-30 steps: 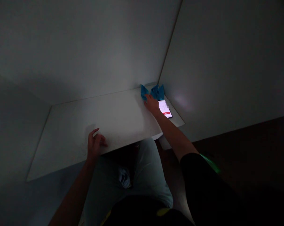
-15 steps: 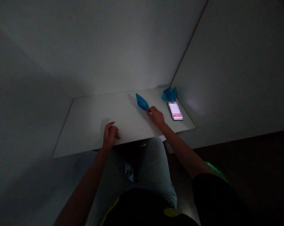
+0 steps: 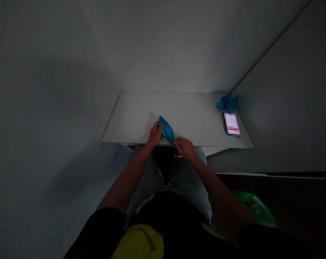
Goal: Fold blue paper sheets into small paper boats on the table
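In the head view, both hands gripped the blue paper (image 3: 167, 129) over the table (image 3: 190, 118), near its front edge. The left hand (image 3: 155, 134) was closed on its left side; the right hand (image 3: 184, 146) pinched its lower right tip. Well to the right lay a lit phone (image 3: 232, 123), with more folded paper (image 3: 231, 104) just behind it.

Could read no word on the pixelated phone (image 3: 232, 123), nor the dark lettering (image 3: 150, 240) (too dim) on the yellow shirt patch (image 3: 137, 247).
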Demonstrator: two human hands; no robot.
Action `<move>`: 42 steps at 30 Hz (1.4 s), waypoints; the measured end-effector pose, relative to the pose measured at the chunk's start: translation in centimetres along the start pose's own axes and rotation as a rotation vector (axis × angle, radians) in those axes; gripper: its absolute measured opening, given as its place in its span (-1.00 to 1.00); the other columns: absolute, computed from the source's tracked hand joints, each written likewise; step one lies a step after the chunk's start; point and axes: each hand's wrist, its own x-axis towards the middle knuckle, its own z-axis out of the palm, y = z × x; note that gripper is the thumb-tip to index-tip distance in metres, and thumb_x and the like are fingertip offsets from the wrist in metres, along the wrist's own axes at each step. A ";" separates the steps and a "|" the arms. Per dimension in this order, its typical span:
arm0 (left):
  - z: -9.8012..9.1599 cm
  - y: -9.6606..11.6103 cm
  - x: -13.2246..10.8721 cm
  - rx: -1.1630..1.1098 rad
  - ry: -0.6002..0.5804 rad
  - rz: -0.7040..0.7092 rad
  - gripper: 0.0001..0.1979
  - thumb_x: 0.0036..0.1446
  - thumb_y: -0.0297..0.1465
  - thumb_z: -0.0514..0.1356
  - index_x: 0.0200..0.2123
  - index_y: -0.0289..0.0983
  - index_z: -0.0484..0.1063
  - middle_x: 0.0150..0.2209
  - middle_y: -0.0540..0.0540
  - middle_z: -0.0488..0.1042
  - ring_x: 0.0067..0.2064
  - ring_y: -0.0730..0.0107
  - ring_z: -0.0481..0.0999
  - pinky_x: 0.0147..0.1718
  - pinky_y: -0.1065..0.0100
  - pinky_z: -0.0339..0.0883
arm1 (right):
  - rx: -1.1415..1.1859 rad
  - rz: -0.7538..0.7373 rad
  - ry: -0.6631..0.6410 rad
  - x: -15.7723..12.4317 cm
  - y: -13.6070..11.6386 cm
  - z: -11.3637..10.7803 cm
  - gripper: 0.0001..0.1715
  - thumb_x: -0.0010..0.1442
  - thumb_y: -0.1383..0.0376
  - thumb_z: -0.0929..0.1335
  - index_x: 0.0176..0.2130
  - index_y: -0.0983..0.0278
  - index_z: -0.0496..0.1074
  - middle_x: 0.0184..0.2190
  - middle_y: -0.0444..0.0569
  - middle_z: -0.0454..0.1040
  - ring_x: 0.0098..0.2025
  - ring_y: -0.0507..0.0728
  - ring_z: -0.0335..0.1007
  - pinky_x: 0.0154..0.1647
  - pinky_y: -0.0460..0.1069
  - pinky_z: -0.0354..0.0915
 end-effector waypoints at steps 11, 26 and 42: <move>-0.1 0.2 -0.1 0.137 -0.042 0.095 -0.73 0.45 -0.25 0.09 -0.23 -0.23 0.50 -0.35 -0.03 0.52 -0.27 0.30 0.50 -0.17 0.30 0.42 | 0.383 0.273 0.157 6.6 1.5 0.4 -0.41 0.23 -0.23 0.45 -0.06 0.16 0.41 -0.27 -0.10 0.51 -0.41 0.09 0.33 -0.33 0.03 0.30; -0.9 2.3 -0.5 0.479 0.024 0.407 -0.93 0.33 -0.36 0.30 -0.15 -0.19 0.50 0.04 -0.14 0.43 -0.10 0.32 0.55 -0.09 0.27 0.49 | 0.324 0.141 0.210 7.1 3.2 1.5 -0.71 0.27 0.02 0.35 -0.33 0.15 0.37 -0.25 -0.01 0.51 -0.24 0.17 0.38 -0.17 0.06 0.35; -0.7 3.6 1.2 0.356 -0.026 0.324 -0.93 0.31 -0.43 0.22 -0.27 -0.23 0.49 -0.10 -0.13 0.54 -0.05 0.30 0.55 0.01 0.27 0.47 | 0.393 0.168 0.139 7.0 2.7 1.6 -0.78 0.18 0.12 0.38 -0.25 0.14 0.29 -0.38 -0.16 0.42 -0.38 0.10 0.33 -0.29 0.01 0.30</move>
